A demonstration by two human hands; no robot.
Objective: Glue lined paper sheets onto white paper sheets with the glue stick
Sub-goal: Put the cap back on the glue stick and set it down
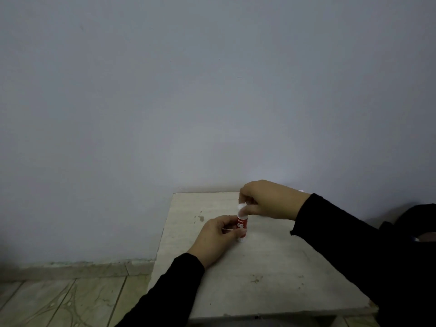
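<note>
The red glue stick (pixel 242 224) is held upright just above the pale counter (pixel 271 267), its lower body gripped by the left hand (pixel 215 237) so that it stays steady while the white top is pinched by the right hand (pixel 266 200), probably for the cap. No paper sheets can be seen, and whether the cap is on or already off cannot be told, since it is covered by the fingers (pixel 245 210) in dim light.

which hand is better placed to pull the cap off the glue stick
Right. The right hand already pinches the white top of the glue stick, while the left hand grips its red body, steadying it.
</note>
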